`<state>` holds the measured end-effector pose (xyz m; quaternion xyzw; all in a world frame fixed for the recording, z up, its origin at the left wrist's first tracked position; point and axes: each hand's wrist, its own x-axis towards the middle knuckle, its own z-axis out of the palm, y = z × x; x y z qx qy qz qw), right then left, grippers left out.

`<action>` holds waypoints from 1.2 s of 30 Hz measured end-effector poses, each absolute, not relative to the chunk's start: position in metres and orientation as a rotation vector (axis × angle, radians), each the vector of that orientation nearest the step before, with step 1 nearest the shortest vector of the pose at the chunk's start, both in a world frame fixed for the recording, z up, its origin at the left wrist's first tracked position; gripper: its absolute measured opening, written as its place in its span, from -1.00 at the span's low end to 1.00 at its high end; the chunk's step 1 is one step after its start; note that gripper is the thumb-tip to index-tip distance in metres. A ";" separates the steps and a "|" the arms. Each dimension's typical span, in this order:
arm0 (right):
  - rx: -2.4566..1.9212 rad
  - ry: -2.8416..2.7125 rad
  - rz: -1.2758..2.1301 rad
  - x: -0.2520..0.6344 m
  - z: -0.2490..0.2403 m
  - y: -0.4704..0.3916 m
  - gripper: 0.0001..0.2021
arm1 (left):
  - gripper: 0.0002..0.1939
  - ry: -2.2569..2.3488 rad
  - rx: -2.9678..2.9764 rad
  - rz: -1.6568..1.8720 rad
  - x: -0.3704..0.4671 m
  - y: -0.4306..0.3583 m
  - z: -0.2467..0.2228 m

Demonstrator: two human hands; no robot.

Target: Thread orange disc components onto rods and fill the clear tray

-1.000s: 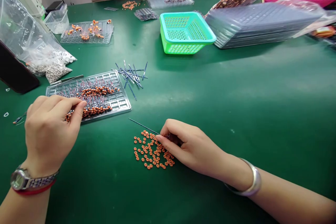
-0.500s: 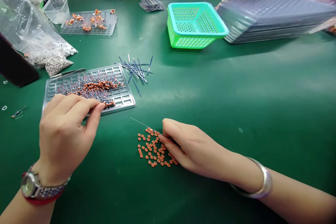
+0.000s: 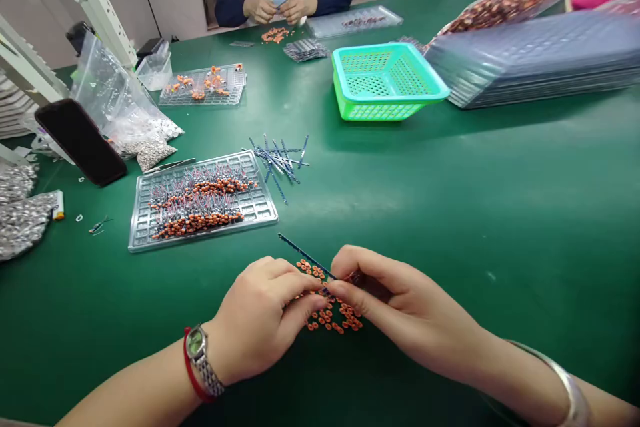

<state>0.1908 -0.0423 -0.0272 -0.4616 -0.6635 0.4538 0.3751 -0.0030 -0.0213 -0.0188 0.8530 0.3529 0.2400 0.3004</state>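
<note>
My right hand [image 3: 415,310] pinches a thin dark-blue strip [image 3: 305,254], which points up and to the left. My left hand [image 3: 263,320] has come close beside it, thumb and forefinger nearly together at the strip's lower side; what lies between them, if anything, is too small to make out. Under both hands, small orange rings [image 3: 343,329] lie scattered on the green table [image 3: 400,213]. Farther left, a clear compartment tray [image 3: 265,213] carries rows of small orange-tipped wired parts [image 3: 200,221].
Behind the tray lie loose blue strips [image 3: 283,163] and tweezers [image 3: 170,165]. A phone [image 3: 83,140] leans at left near plastic bags [image 3: 115,100]. A green basket [image 3: 390,110] and stacked clear trays [image 3: 530,70] stand at the back. A co-worker's hands [image 3: 277,10] work opposite.
My left hand has moved from the tray's front edge rightward to the strip and rings beside my right hand. The camera view has tilted up and shifted left.
</note>
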 end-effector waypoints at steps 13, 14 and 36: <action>-0.914 -0.938 2.034 0.194 -0.044 -0.033 -0.72 | -0.86 0.819 2.468 0.756 -0.008 -0.021 -0.011; -0.904 -0.918 2.059 0.194 -0.044 -0.034 -0.72 | -0.86 0.809 2.473 0.751 -0.008 -0.021 -0.011; -1.348 -1.447 1.213 0.221 -0.027 -0.020 -0.56 | -0.79 1.813 3.164 0.321 -0.063 0.039 0.002</action>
